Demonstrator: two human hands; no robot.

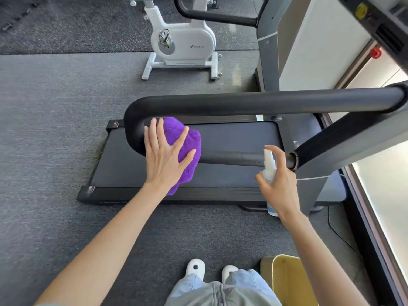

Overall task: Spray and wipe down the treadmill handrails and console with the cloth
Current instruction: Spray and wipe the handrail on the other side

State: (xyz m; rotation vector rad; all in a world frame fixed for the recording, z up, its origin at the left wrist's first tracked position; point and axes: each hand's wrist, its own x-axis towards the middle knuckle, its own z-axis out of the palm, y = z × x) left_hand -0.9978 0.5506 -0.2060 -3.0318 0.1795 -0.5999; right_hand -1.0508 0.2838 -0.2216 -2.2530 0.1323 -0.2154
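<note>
Purple microfibre cloth (pixel 185 149) lies pressed against the curved black treadmill handrail (pixel 242 102) under your flat, straight-fingered left hand (pixel 165 157), while your right hand (pixel 279 184) grips a white spray bottle (pixel 269 166) just beside the rail's lower bar.

left hand (pixel 164 159) flat, pressing purple cloth (pixel 186 149) on handrail (pixel 242 102) | right hand (pixel 279 184) gripping spray bottle (pixel 269 166)

We see a purple cloth (pixel 184 149), a black handrail (pixel 254 102), a white spray bottle (pixel 269 166), a white exercise bike (pixel 183 40), grey speckled flooring (pixel 44 129) and a yellow bin (pixel 289 281).
</note>
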